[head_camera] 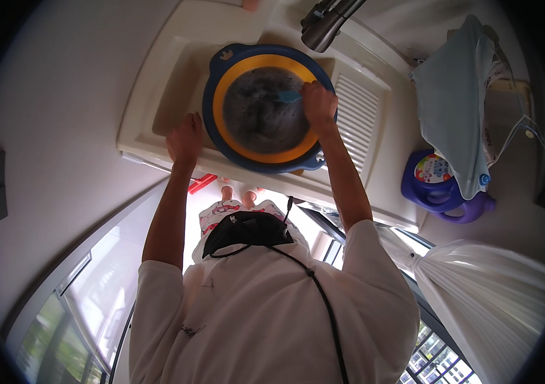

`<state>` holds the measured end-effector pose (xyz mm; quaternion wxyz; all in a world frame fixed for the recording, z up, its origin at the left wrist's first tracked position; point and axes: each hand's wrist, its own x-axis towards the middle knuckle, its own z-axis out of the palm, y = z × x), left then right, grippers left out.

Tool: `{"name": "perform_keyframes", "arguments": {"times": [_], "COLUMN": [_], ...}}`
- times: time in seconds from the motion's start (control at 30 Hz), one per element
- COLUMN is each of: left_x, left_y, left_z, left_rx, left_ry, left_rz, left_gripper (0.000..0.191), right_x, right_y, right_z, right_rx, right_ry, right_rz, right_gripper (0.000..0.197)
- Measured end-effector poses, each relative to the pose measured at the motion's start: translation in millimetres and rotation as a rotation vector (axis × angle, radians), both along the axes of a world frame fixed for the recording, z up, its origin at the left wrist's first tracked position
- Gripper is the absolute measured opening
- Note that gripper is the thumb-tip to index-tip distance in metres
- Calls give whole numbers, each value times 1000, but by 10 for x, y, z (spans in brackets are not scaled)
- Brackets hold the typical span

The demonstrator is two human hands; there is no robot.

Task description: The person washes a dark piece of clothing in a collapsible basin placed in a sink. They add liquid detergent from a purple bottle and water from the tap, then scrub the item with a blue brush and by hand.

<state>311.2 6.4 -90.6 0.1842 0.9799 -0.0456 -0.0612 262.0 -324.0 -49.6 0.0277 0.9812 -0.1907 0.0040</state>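
A round basin (209, 105) with a dark-blue rim and a yellow inner wall stands in a cream sink (140, 113). Murky grey water (258, 115) with some foam fills its lower part. At the basin's right side, my right hand (319, 105) is closed on a light-blue tool (289, 97). The tool's flat end points left over the water; its kind cannot be told, and my fingers hide the rest. My left hand (186, 137) rests with curled fingers at the sink's front left edge, just left of the basin. Nothing shows in it.
A dark metal faucet (323, 36) hangs over the back of the sink. Right of the basin is a ribbed washboard (360, 113). A pale-blue cloth (455, 105) and a purple detergent bottle (431, 185) are farther right. A red broom head (201, 183) lies below, near my feet.
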Motion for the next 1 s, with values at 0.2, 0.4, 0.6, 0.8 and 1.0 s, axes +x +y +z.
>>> {"name": "perform_keyframes", "arguments": {"times": [0.2, 0.4, 0.6, 0.8, 1.0], "left_x": [-17, -6, -6, -13, -9], "left_y": [-13, -16, -3, -15, -19], "left_z": [1, 1, -15, 2, 44], "left_rx": [-46, -24, -47, 19, 12], "left_ry": [-35, -27, -61, -26, 10], "left_rz": [23, 30, 13, 6, 30], "left_gripper": [40, 39, 40, 39, 38], "right_x": [-190, -313, -56, 180, -225], "right_y": [171, 367, 515, 260, 208], "right_z": [136, 83, 0, -61, 151], "right_rx": [-88, 26, 230, 17, -76], "right_ry": [52, 202, -36, -151, 137], "right_rz": [-3, 159, 199, 184, 179], "right_gripper": [10, 10, 8, 7, 6]}}
